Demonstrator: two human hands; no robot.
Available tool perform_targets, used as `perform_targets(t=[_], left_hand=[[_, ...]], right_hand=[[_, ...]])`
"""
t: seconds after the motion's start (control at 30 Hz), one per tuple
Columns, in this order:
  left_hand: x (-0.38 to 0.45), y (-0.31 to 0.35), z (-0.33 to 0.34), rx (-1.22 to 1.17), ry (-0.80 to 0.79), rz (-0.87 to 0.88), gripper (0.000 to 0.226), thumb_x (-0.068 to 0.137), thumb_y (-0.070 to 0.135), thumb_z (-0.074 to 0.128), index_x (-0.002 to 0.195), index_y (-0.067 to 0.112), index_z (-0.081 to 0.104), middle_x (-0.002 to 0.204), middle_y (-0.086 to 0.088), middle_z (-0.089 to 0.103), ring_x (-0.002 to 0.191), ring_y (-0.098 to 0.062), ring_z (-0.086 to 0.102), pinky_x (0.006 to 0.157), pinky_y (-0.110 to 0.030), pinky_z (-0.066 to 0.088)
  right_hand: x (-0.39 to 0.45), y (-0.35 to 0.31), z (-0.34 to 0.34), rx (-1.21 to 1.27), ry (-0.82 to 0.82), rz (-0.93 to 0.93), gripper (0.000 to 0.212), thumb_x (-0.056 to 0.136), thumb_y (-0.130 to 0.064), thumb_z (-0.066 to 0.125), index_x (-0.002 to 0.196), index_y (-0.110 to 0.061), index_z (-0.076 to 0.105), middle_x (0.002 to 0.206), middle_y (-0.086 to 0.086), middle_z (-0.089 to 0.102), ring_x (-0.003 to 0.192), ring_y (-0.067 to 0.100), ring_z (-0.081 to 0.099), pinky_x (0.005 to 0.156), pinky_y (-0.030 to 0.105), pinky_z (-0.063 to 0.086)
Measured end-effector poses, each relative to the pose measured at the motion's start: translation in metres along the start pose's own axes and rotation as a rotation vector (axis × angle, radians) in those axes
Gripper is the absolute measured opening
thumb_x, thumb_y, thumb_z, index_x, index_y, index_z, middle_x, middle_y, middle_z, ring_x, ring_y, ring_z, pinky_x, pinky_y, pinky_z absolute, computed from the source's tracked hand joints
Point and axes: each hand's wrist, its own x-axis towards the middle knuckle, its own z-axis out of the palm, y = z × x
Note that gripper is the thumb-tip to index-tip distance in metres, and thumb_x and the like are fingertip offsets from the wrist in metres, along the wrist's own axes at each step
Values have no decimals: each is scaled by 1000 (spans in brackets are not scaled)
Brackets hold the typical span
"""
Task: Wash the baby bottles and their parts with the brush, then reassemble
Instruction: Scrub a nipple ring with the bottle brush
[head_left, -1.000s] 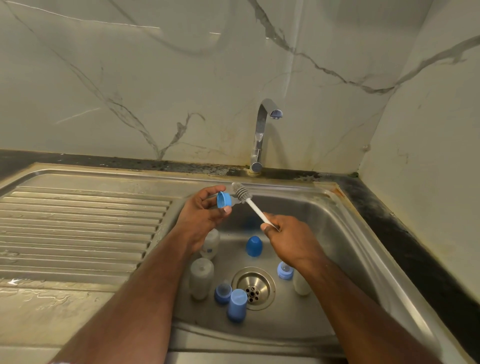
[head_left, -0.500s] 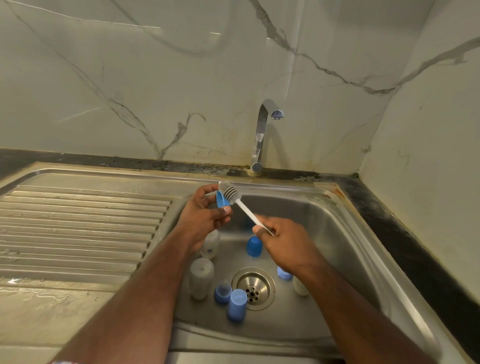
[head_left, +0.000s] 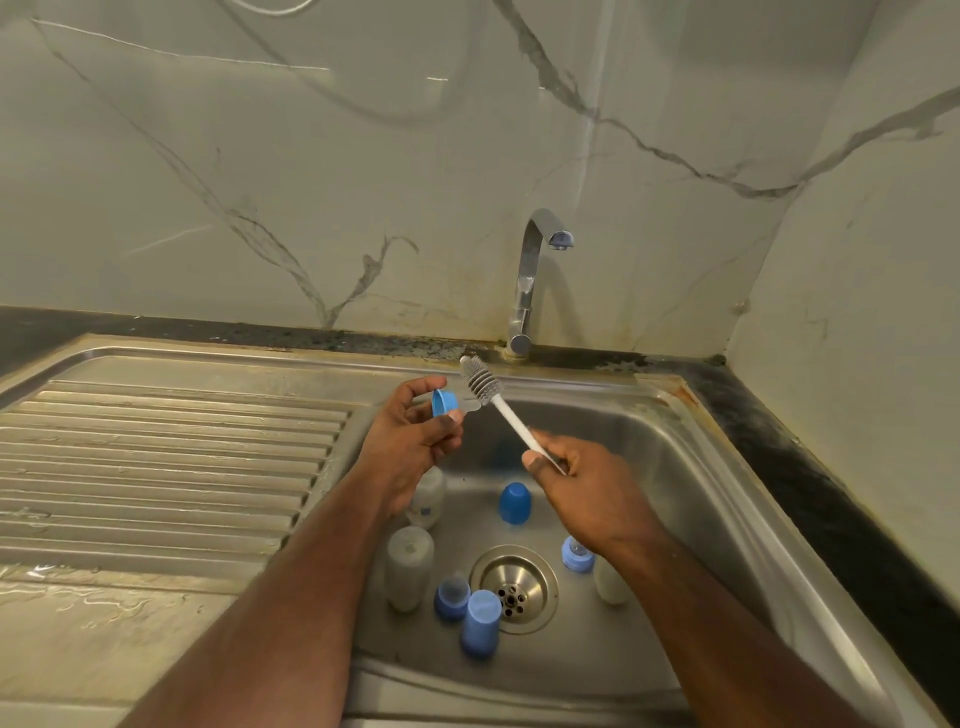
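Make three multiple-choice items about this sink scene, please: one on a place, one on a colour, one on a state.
1. Where does the dark blue cap stand?
A. on the draining board
B. in the sink basin, beyond the drain
C. on the black counter

2. What colour is the ring that the left hand holds?
A. blue
B. red
C. white

3. What is the state of the tap?
A. a strong stream runs
B. it is removed
C. no water is seen running

Answers:
1 B: the cap stands on the basin floor, farther from the camera than the drain.
2 A: the blue ring is pinched in the fingers.
3 C: no stream is seen under the spout, while the right hand holds the bottle brush.
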Motion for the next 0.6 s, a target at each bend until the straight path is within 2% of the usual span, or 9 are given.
perform_targets(t=[0.13, 0.23, 0.37, 0.47, 0.53, 0.6], left_hand=[[2, -3, 0, 7, -10, -8, 46, 89, -5, 69, 131, 10, 59, 115, -10, 73, 101, -24, 73, 85, -34, 60], [0, -1, 1, -7, -16, -4, 42, 90, -5, 69, 125, 15, 61, 114, -7, 71, 104, -24, 71, 87, -34, 60], [2, -3, 0, 43, 1, 8, 44, 89, -5, 70, 126, 19, 61, 118, -7, 69, 109, -27, 70, 93, -41, 60], [0, -3, 0, 47, -27, 15, 44, 90, -6, 69, 126, 19, 62, 115, -9, 71, 109, -27, 70, 96, -42, 58], [-2, -1, 1, 49, -29, 20, 43, 90, -6, 69, 121, 23, 64, 114, -8, 70, 110, -27, 69, 97, -43, 58], [-2, 0, 1, 46, -30, 19, 43, 90, -7, 68, 121, 23, 64, 115, -9, 70, 111, -29, 68, 99, -45, 57]], right_hand=[[-2, 0, 6, -30, -81, -27, 34, 100, -37, 54, 134, -41, 61, 108, -15, 72, 92, 3, 62, 84, 20, 47], [7, 8, -1, -76, -16, 52, 34, 102, -37, 52, 135, -37, 60, 99, -13, 68, 83, 4, 60, 72, 20, 43], [2, 3, -3, -28, -18, -1, 36, 102, -38, 53, 137, -36, 59, 103, -16, 66, 84, 1, 59, 72, 14, 42], [4, 5, 2, -88, -46, 9, 35, 101, -39, 53, 136, -38, 59, 102, -13, 69, 85, 4, 60, 79, 22, 47], [8, 8, -1, -79, -1, 34, 36, 103, -38, 50, 137, -34, 60, 99, -10, 67, 82, 6, 59, 75, 23, 46], [7, 5, -2, -36, -18, 14, 34, 102, -38, 52, 135, -34, 60, 96, -12, 65, 79, 3, 58, 69, 17, 42]])
